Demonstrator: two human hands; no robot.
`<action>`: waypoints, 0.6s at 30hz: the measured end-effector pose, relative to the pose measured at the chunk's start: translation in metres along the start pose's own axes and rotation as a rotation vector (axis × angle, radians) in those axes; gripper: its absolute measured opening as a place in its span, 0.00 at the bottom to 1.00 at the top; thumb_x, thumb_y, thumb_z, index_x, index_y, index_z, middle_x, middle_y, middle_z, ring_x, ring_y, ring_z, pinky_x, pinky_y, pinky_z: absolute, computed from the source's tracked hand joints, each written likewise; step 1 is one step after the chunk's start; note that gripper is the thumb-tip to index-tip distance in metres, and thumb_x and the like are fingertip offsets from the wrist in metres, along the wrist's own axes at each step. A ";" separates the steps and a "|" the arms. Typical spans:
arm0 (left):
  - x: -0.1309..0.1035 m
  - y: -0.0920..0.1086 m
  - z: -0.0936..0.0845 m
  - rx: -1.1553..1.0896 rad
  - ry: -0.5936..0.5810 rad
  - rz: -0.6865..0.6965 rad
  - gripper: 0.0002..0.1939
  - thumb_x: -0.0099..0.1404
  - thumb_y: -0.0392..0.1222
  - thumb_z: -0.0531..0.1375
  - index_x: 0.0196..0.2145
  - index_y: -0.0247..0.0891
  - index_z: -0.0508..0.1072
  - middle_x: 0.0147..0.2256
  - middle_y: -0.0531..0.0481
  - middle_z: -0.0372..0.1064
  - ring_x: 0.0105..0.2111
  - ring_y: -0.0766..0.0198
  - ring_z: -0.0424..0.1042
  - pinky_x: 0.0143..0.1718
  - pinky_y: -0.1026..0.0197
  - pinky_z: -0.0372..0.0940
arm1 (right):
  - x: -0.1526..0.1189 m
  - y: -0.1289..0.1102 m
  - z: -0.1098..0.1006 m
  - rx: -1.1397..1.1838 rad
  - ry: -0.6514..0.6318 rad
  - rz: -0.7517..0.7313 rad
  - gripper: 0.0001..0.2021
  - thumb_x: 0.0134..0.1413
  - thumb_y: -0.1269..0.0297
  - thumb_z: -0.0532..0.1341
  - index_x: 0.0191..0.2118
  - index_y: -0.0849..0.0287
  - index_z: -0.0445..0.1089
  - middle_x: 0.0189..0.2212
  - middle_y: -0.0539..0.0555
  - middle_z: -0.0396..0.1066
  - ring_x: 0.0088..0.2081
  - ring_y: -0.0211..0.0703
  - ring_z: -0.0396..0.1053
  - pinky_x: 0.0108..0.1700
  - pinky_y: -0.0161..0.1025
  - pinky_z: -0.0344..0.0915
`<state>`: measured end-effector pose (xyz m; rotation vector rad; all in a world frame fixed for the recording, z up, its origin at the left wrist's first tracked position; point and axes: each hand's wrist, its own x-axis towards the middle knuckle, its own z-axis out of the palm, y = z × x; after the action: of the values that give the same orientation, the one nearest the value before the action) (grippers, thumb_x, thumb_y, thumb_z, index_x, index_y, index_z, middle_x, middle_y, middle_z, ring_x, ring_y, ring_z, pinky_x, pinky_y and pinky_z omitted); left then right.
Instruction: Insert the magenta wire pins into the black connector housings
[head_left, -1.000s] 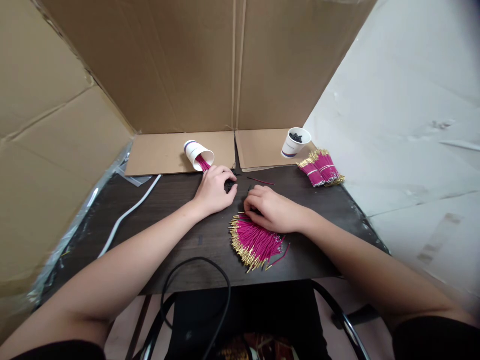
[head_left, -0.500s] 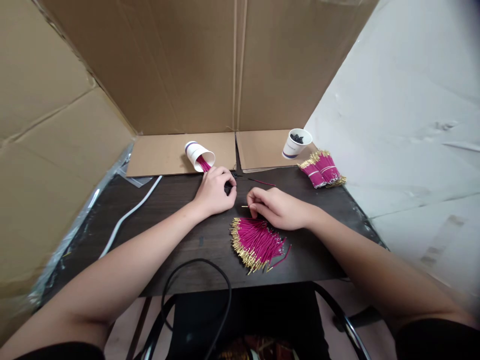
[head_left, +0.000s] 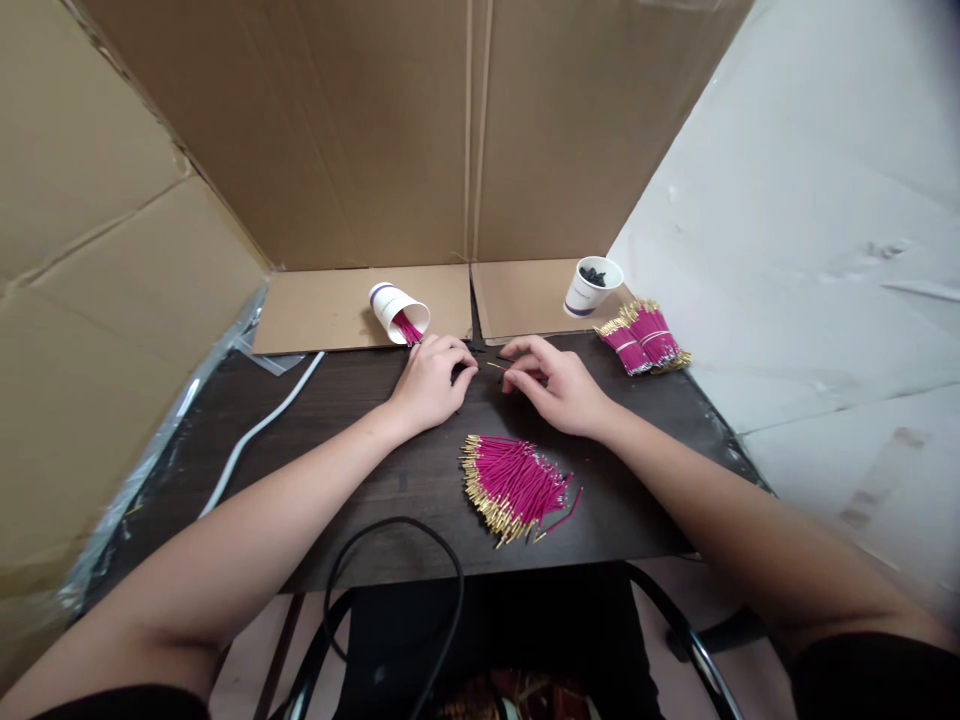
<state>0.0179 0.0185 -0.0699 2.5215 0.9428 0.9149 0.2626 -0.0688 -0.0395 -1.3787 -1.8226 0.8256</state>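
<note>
My right hand [head_left: 559, 385] pinches a short magenta wire with a gold terminal [head_left: 492, 365], its gold end pointing left. Facing it, my left hand [head_left: 435, 380] has thumb and forefinger together; whatever sits between them is too small and dark to make out. Small black pieces [head_left: 474, 349] lie on the table just beyond the fingertips. Nearer my body spreads a fanned pile of magenta wires [head_left: 517, 485] with gold ends. Behind my left hand a paper cup [head_left: 390, 305] lies on its side, with magenta wires [head_left: 407, 328] in its mouth.
A paper cup of black pieces [head_left: 585, 295] stands at the back right. Next to it are banded wire bundles [head_left: 645, 338]. A white cable [head_left: 259, 430] runs along the left, a black cable [head_left: 390, 522] loops over the front edge, and cardboard walls [head_left: 360, 130] enclose the table [head_left: 360, 480].
My right hand has moved up and away from the wire pile, carrying the wire towards my left fingertips. My left hand has shifted only slightly.
</note>
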 end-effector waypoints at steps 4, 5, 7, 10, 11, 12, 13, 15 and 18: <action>-0.001 0.006 -0.004 0.018 -0.002 -0.021 0.02 0.72 0.38 0.69 0.42 0.39 0.80 0.47 0.44 0.80 0.51 0.48 0.75 0.60 0.40 0.71 | 0.003 0.004 0.000 0.110 0.085 0.060 0.21 0.71 0.45 0.64 0.52 0.60 0.75 0.43 0.57 0.86 0.44 0.36 0.83 0.54 0.37 0.76; -0.001 0.008 -0.005 0.029 -0.001 -0.028 0.04 0.70 0.38 0.70 0.42 0.39 0.79 0.47 0.44 0.79 0.51 0.47 0.75 0.60 0.40 0.71 | 0.003 0.005 0.000 0.134 0.096 0.063 0.21 0.70 0.44 0.64 0.49 0.60 0.76 0.42 0.57 0.86 0.43 0.37 0.83 0.54 0.37 0.77; -0.001 0.010 -0.006 0.053 0.006 -0.041 0.06 0.69 0.38 0.70 0.42 0.39 0.78 0.47 0.43 0.78 0.51 0.46 0.75 0.60 0.39 0.71 | 0.004 0.004 0.001 0.154 0.105 0.067 0.22 0.69 0.44 0.66 0.46 0.61 0.77 0.38 0.56 0.84 0.40 0.35 0.81 0.50 0.36 0.77; -0.002 0.011 -0.007 0.086 0.007 -0.069 0.05 0.67 0.36 0.69 0.40 0.39 0.77 0.47 0.43 0.78 0.52 0.45 0.74 0.60 0.39 0.70 | 0.004 0.004 0.002 0.142 0.104 0.083 0.22 0.66 0.44 0.68 0.43 0.62 0.77 0.33 0.53 0.80 0.33 0.30 0.74 0.42 0.33 0.71; -0.002 0.011 -0.007 0.093 0.006 -0.076 0.05 0.66 0.35 0.69 0.39 0.39 0.77 0.47 0.43 0.77 0.52 0.45 0.74 0.60 0.38 0.70 | 0.004 0.004 0.003 0.130 0.110 0.088 0.22 0.65 0.43 0.69 0.42 0.62 0.77 0.32 0.52 0.79 0.31 0.29 0.71 0.40 0.33 0.68; -0.002 0.010 -0.007 0.094 0.004 -0.079 0.04 0.66 0.35 0.68 0.38 0.39 0.76 0.47 0.43 0.78 0.52 0.45 0.74 0.60 0.38 0.70 | 0.004 0.005 0.003 0.118 0.120 0.091 0.23 0.64 0.42 0.70 0.41 0.62 0.77 0.31 0.51 0.77 0.30 0.28 0.68 0.38 0.32 0.65; -0.001 0.010 -0.007 0.091 0.006 -0.077 0.04 0.66 0.34 0.68 0.37 0.39 0.77 0.47 0.43 0.78 0.52 0.45 0.75 0.61 0.38 0.70 | 0.004 0.006 0.004 0.106 0.128 0.092 0.24 0.63 0.41 0.71 0.40 0.62 0.77 0.30 0.50 0.76 0.30 0.27 0.66 0.37 0.32 0.63; -0.001 0.009 -0.006 0.073 0.012 -0.057 0.03 0.67 0.34 0.68 0.36 0.39 0.78 0.47 0.43 0.79 0.52 0.45 0.75 0.61 0.38 0.69 | 0.005 0.007 0.005 0.089 0.137 0.091 0.24 0.63 0.41 0.71 0.39 0.62 0.77 0.30 0.50 0.75 0.29 0.26 0.63 0.37 0.32 0.61; -0.001 0.007 -0.004 0.042 0.011 -0.032 0.03 0.70 0.34 0.67 0.36 0.39 0.80 0.48 0.43 0.80 0.51 0.47 0.76 0.59 0.39 0.70 | 0.004 0.009 0.006 0.093 0.136 0.081 0.23 0.66 0.42 0.68 0.42 0.62 0.77 0.34 0.51 0.77 0.32 0.28 0.66 0.40 0.32 0.63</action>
<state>0.0178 0.0134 -0.0637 2.5313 1.0131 0.9101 0.2615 -0.0629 -0.0491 -1.4215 -1.6148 0.8267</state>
